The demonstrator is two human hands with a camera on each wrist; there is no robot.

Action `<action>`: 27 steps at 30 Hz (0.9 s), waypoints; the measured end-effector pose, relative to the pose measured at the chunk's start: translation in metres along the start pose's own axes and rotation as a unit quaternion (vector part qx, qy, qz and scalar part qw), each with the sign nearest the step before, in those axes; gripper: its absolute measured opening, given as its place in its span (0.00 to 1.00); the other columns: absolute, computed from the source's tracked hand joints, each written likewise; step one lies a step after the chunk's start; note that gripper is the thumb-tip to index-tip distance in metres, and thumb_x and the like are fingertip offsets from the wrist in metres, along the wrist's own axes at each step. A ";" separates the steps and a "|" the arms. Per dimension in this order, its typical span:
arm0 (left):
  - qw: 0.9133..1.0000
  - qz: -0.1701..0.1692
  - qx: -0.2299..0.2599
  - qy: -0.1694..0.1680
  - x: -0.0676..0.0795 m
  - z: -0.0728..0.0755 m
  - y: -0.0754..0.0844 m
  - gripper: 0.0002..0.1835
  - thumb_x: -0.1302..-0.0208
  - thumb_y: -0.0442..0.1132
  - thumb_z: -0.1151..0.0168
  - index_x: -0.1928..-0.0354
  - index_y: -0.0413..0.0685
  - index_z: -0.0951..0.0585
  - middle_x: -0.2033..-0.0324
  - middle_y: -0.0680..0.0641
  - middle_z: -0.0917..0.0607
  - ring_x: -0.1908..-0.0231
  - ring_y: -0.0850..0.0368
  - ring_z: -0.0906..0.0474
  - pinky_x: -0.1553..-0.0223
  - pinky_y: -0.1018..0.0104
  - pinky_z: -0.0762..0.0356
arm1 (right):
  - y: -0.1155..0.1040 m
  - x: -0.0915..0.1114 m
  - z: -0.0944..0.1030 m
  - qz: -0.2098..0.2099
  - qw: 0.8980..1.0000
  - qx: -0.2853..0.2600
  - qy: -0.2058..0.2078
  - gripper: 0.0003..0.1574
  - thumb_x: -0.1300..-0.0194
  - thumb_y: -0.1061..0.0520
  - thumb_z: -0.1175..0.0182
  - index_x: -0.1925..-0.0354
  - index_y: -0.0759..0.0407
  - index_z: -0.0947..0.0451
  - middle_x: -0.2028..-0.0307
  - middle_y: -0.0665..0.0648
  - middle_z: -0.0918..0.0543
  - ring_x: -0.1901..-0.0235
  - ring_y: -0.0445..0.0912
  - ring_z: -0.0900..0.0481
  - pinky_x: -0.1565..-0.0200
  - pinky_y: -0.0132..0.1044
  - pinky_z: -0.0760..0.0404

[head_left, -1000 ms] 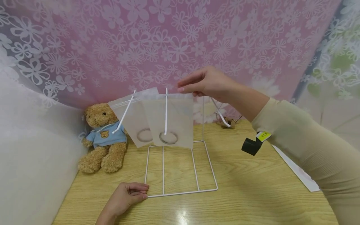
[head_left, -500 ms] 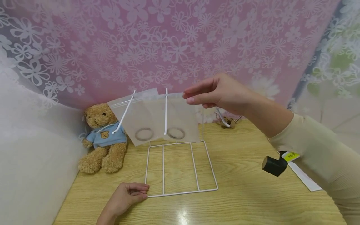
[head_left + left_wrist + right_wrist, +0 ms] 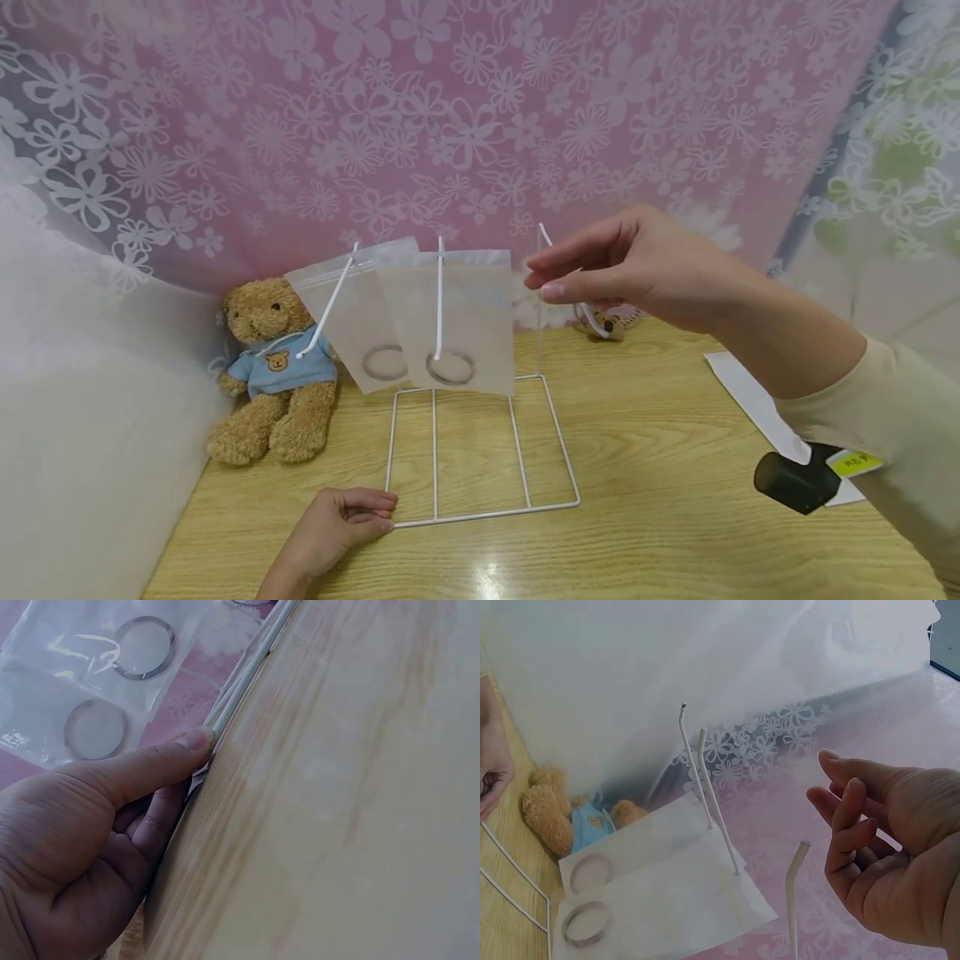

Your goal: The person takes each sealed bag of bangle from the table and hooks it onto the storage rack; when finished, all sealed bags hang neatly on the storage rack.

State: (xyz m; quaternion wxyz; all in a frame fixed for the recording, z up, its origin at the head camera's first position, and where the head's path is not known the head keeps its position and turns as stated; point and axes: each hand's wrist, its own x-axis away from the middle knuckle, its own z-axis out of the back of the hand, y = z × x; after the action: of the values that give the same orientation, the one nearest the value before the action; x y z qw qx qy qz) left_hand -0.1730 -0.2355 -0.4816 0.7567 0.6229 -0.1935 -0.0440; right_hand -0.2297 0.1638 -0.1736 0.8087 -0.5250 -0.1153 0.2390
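Two clear zip bags hang from the prongs of a white wire rack [image 3: 487, 514]. The nearer bag [image 3: 483, 321] is on the middle prong [image 3: 439, 308]; the other bag [image 3: 348, 304] tilts on the left prong, partly behind it. A thin ring lies low inside each. My left hand [image 3: 330, 529] pinches the front left corner of the rack base between thumb and fingers, as the left wrist view also shows. My right hand [image 3: 645, 267] is in the air right of the bags, fingers loosely bent and holding nothing. It covers part of the right prong [image 3: 793, 900].
A teddy bear [image 3: 277, 367] in a blue top sits left of the rack. A small brown bear trinket [image 3: 611, 325] is behind the right prong. White paper [image 3: 742, 396] lies on the wooden table [image 3: 637, 533] under the right forearm. A floral curtain [image 3: 450, 125] hangs behind.
My right hand has moved right and a little down, away from the nearer bag. That bag swung right and then back on its prong. My left hand has stayed at the corner.
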 end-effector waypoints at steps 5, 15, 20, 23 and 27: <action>1.000 0.004 0.000 -0.002 0.000 0.000 0.000 0.22 0.41 0.35 0.27 0.47 0.28 0.17 0.44 0.34 0.18 0.55 0.58 0.14 0.53 0.69 0.14 | 0.008 0.011 0.006 0.014 1.000 0.001 -0.002 0.18 0.36 0.60 0.31 0.47 0.53 0.14 0.52 0.48 0.11 0.55 0.43 0.13 0.62 0.35 0.15; 1.000 0.000 0.001 -0.003 0.001 0.000 0.002 0.23 0.41 0.34 0.27 0.46 0.28 0.18 0.45 0.32 0.17 0.56 0.59 0.13 0.53 0.69 0.14 | 0.039 0.028 0.029 0.088 0.991 -0.103 -0.018 0.20 0.34 0.74 0.41 0.47 0.62 0.15 0.53 0.56 0.11 0.62 0.41 0.14 0.76 0.33 0.25; 1.000 -0.002 0.003 -0.002 0.002 0.000 0.003 0.23 0.41 0.34 0.28 0.46 0.27 0.18 0.45 0.32 0.17 0.56 0.59 0.13 0.53 0.70 0.14 | 0.053 0.037 0.040 0.119 0.981 -0.146 -0.037 0.23 0.32 0.77 0.47 0.44 0.66 0.18 0.51 0.58 0.12 0.67 0.40 0.18 0.77 0.42 0.43; 1.000 -0.002 0.003 -0.004 0.002 0.000 0.003 0.23 0.41 0.34 0.28 0.46 0.27 0.18 0.45 0.32 0.17 0.56 0.60 0.14 0.53 0.70 0.14 | 0.063 0.042 0.045 0.133 0.978 -0.155 -0.043 0.25 0.32 0.79 0.49 0.43 0.67 0.19 0.50 0.58 0.12 0.73 0.43 0.28 0.75 0.45 0.47; 1.000 -0.007 0.003 -0.007 0.002 -0.001 0.003 0.23 0.41 0.34 0.28 0.46 0.27 0.18 0.45 0.32 0.17 0.56 0.60 0.13 0.53 0.70 0.14 | 0.076 0.049 0.052 0.129 0.980 -0.148 -0.036 0.26 0.32 0.79 0.50 0.41 0.65 0.20 0.51 0.57 0.12 0.75 0.47 0.34 0.75 0.45 0.47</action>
State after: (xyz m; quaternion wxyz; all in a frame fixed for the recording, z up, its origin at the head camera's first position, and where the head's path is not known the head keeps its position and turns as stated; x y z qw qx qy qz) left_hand -0.1712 -0.2349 -0.4784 0.7531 0.6263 -0.1946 -0.0529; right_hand -0.2303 0.2551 -0.2234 0.6794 -0.6405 -0.1101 0.3408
